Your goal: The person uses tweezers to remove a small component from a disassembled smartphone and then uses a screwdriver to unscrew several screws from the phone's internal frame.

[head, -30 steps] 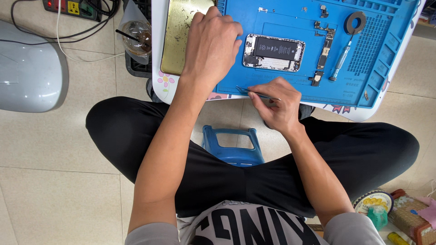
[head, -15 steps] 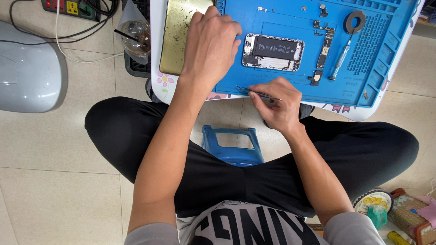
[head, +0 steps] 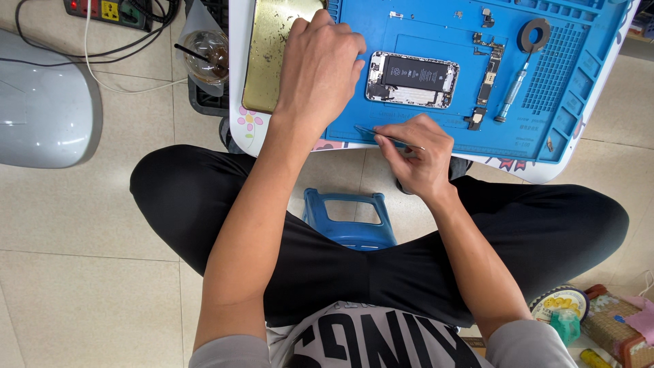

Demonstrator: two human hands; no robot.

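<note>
Head view, looking down. The left hand (head: 319, 65) lies palm-down, fingers loosely curled, on the blue work mat (head: 436, 123), its outer edge over a gold plate (head: 269, 61); it grips nothing visible. The right hand (head: 414, 153) pinches thin metal tweezers (head: 381, 135) at the mat's near edge, tips pointing toward the left hand. An opened phone (head: 412, 80) lies between and just beyond the 2 hands. Beyond the right hand lie a circuit board (head: 489, 71), a screwdriver (head: 516, 88) and a dark ring (head: 535, 34). A blue stool (head: 347, 218) sits beneath the forearms.
</note>
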